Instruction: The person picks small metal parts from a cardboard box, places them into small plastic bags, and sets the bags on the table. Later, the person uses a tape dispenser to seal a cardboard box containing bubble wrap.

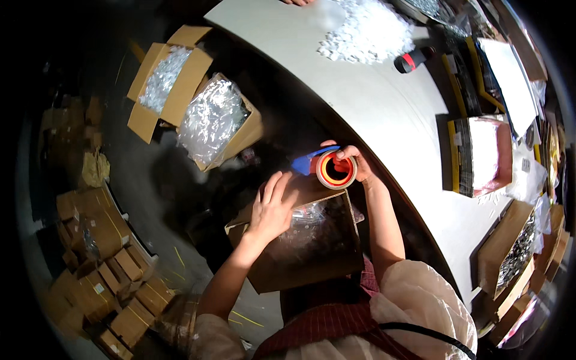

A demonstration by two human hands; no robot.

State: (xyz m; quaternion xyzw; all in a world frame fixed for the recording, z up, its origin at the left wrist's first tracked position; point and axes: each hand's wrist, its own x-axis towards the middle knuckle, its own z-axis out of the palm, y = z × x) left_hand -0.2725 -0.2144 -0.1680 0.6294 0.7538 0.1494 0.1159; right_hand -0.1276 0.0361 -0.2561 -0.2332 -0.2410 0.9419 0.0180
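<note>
My right hand (355,161) is closed around a tape dispenser (329,188) with a blue end and a red-orange hub, held over the far edge of a cardboard box (306,252). Clear plastic packing (309,212) shows inside this box, which stands in front of my body. On its far left flap rests my left hand (273,207), fingers stretched out and pressing nothing between them. Whether any tape runs from the roll to the cardboard, I cannot tell.
A white table (414,144) curves along the right, bearing a heap of small white pieces (369,33), a dark bottle with a red band (414,60) and boxes (480,156). Two open cartons (237,135) with plastic bags stand at left. Stacked cartons (108,282) fill the lower left.
</note>
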